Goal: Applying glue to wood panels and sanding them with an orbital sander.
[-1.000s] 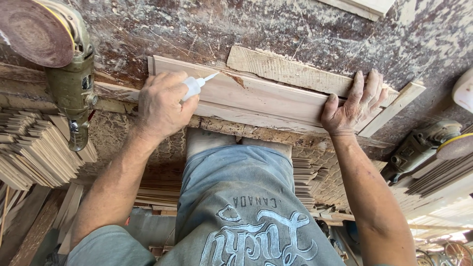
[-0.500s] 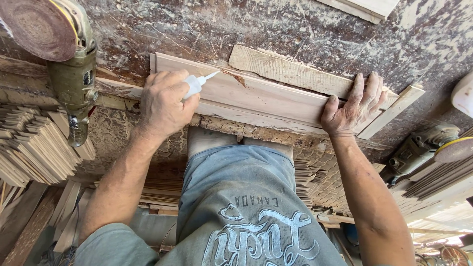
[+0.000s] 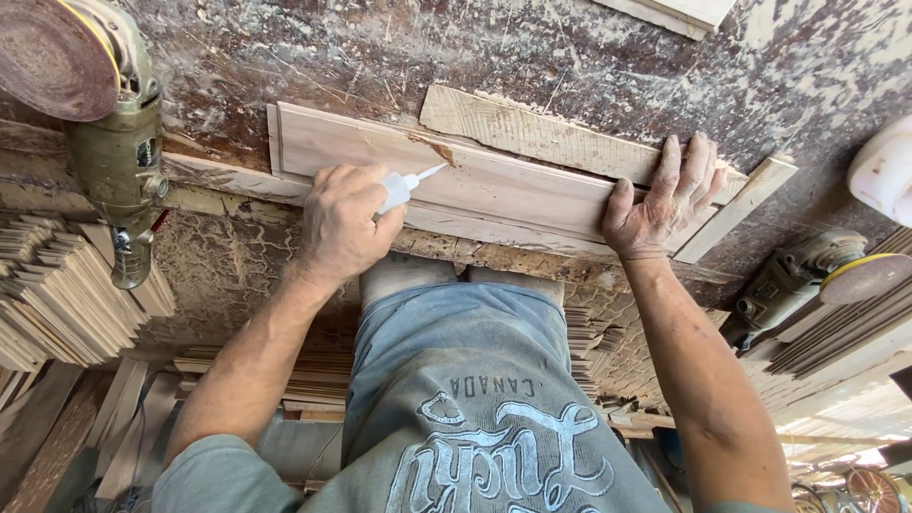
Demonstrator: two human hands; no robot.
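Pale wooden panel [image 3: 494,185] flat on scarred workbench [image 3: 380,57], left hand [image 3: 344,226] fingers curled tight around white glue bottle [image 3: 404,186], nozzle at panel, right hand [image 3: 665,199] fingers spread flat pressing panel's end, grinder [image 3: 114,152] alongside.

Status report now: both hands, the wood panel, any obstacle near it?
Left hand shut on glue bottle, nozzle at wood panel. Right hand flat, pressing panel end. Angle grinder lies left, clear of panel.

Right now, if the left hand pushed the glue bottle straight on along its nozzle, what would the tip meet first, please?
Probably the brown knot on the pale board: the left hand aims the nozzle at it, just short. Depth is unclear.
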